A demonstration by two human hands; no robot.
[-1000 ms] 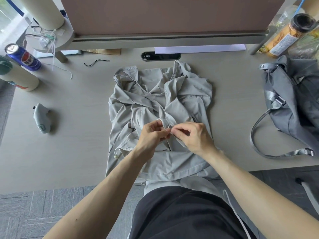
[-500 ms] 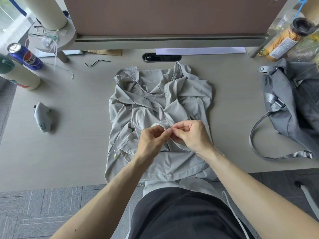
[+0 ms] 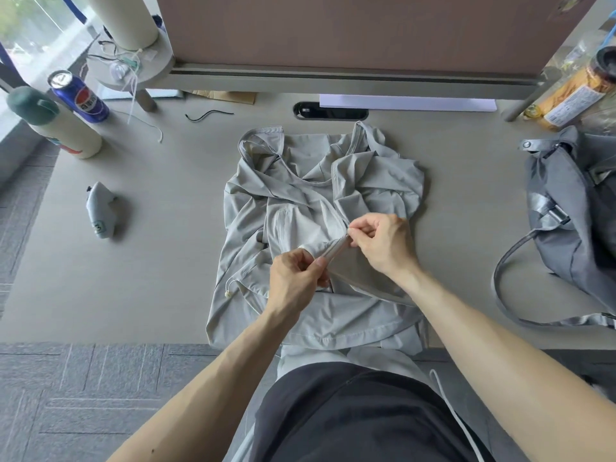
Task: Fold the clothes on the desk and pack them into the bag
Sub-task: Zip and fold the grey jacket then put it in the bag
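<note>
Plainly, little of the task is done — the pale grey jacket (image 3: 253, 235) is spread rumpled in the middle of the desk (image 3: 150, 278), its hem draped over the front edge, and no clean fold is to be seen in it. A narrow strip of its front edge, perhaps the zip, is pinched at both ends: the lower end between thumb and fingers of the left hand (image 3: 295, 281), the upper end by the curled fingers of the right hand (image 3: 383, 245), so that the strip is held straight between them. The grey bag (image 3: 573, 208) is slumped at the right edge of the desk, well apart from the jacket — its inside is hidden. Straightening, folding and packing are all judged to be left
</note>
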